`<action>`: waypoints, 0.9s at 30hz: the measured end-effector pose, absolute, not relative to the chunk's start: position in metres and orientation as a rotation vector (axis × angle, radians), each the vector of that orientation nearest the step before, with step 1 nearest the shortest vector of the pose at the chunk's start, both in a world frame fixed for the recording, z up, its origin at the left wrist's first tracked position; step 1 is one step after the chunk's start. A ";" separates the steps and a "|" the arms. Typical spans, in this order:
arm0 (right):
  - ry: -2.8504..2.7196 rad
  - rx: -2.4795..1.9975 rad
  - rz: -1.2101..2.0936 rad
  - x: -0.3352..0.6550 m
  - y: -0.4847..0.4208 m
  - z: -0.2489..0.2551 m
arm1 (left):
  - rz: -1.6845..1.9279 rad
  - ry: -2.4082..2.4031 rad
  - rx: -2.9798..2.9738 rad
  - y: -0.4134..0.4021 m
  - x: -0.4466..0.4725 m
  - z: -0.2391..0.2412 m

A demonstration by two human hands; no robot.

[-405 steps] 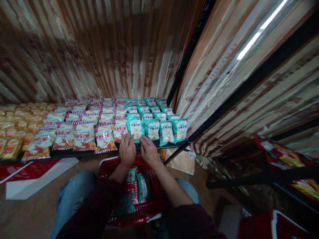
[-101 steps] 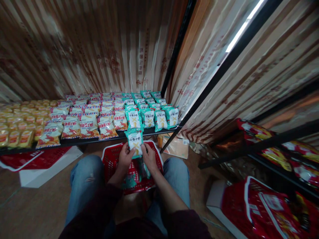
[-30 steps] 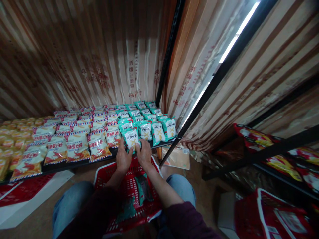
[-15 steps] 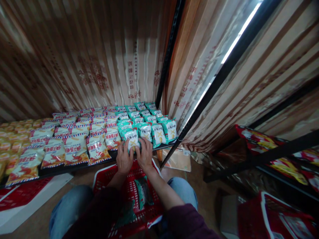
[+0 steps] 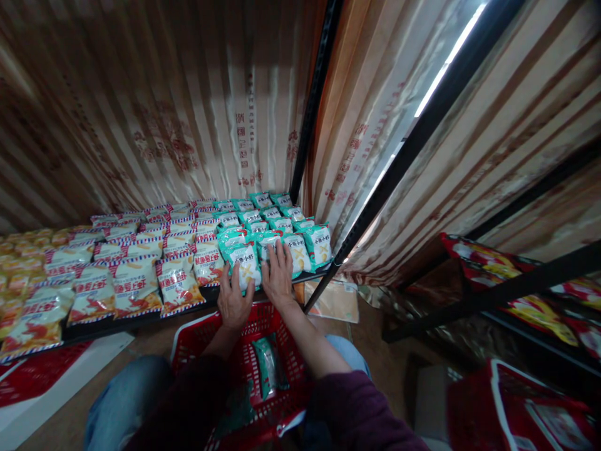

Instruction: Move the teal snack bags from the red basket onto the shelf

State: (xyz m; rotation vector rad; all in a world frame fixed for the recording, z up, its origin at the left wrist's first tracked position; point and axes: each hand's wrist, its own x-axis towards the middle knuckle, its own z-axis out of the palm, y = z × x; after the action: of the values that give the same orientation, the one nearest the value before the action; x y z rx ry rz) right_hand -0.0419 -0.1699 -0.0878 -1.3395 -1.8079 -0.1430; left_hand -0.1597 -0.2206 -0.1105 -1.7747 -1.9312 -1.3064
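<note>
**Both hands on the front row of teal snack bags**

Far left on the low black shelf (image 5: pixel 141 318) lie yellow snack packets (image 5: pixel 21 275), then rows of red-and-white snack bags (image 5: pixel 134 288) laid flat and overlapping toward the striped backing. Below them, on the floor, a red-and-white flat board (image 5: pixel 42 382) pokes out from under the shelf.

At the middle, the left hand (image 5: pixel 233 304) rests at the shelf's front edge, its fingers spread loosely and touching the lower left corner of the front teal snack bag (image 5: pixel 243 263), which lies flat at the head of the leftmost teal column, just beside the red-and-white bags. Whether the thumb pinches the bag cannot be told. The right hand (image 5: pixel 278 277) lies palm down with fingers apart and stretched over the neighbouring teal bag (image 5: pixel 270 245), its thumb touching the right side of the front bag.

Beneath the hands, a red plastic basket (image 5: pixel 225 335) sits between the person's knees with a teal bag (image 5: pixel 270 369) in it.

To the right, a black upright post (image 5: pixel 422 134) slants past, and beyond it a second shelf holds red snack bags (image 5: pixel 526 294).
</note>
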 end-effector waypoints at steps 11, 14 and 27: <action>-1.908 -1.313 -0.142 -0.035 -0.161 -0.075 | -1.267 -1.931 -1.778 -0.220 -0.160 -0.110; -1.930 -1.306 -0.166 -0.037 -0.156 -0.072 | -1.251 -1.931 -1.791 -0.220 -0.161 -0.111; -1.952 -1.200 -0.152 -0.033 -0.147 -0.077 | -1.282 -1.921 -1.819 -0.220 -0.164 -0.117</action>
State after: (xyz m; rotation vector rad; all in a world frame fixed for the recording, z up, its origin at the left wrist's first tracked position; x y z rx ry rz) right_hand -0.0329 -0.1474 -0.0772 -1.2001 -1.9522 -0.1521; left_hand -0.1639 -0.2200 -0.1170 -1.8187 -1.9206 -1.2822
